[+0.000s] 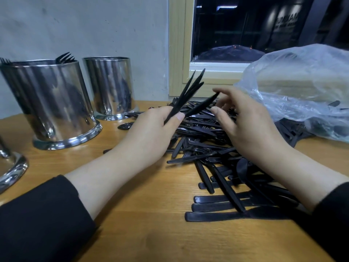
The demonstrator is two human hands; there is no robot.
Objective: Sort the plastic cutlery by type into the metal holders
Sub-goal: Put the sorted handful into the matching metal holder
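Head view, left to right. Three metal holders are standing on the wooden table [132,214]: one cut off at the edge [11,167], a near holder [51,103] with fork tines [65,57] showing above its rim, and a far holder [111,86]. Left hand [151,133] is gripping a fanned bundle of black knives [190,87], thumb curled over the handles. Right hand [251,127], fingers loosely bent, is pinching one more knife [203,105] at its tip. Below both hands, the cutlery pile [217,167] is lying loose beside a plastic bag [302,87].
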